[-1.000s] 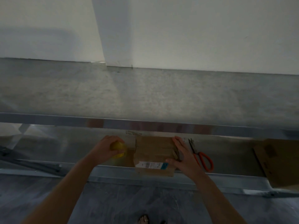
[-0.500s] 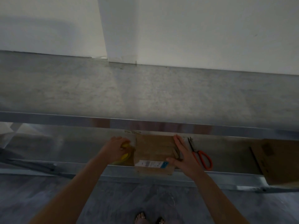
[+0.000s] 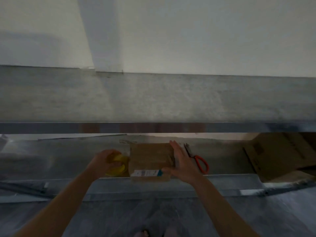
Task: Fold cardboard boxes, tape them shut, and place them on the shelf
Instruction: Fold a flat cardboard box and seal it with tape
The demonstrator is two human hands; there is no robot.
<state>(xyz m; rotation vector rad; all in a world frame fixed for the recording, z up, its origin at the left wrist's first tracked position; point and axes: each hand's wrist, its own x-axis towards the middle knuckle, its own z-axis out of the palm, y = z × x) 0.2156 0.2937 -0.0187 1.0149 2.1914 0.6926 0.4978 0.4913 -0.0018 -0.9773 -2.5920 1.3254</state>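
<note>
The left hand (image 3: 102, 161) curls over a yellow tape roll (image 3: 119, 166), gripping it, while the right hand (image 3: 181, 165) lies flat with straight fingers against the side of a small cardboard box (image 3: 150, 158), thumb at its labelled front corner. The box sits between the two hands on the lower metal shelf (image 3: 222, 178), the tape roll touching its other side. Just beyond the right hand lie orange-handled scissors (image 3: 200, 161), and farther out that way stands a larger cardboard box (image 3: 277, 156).
</note>
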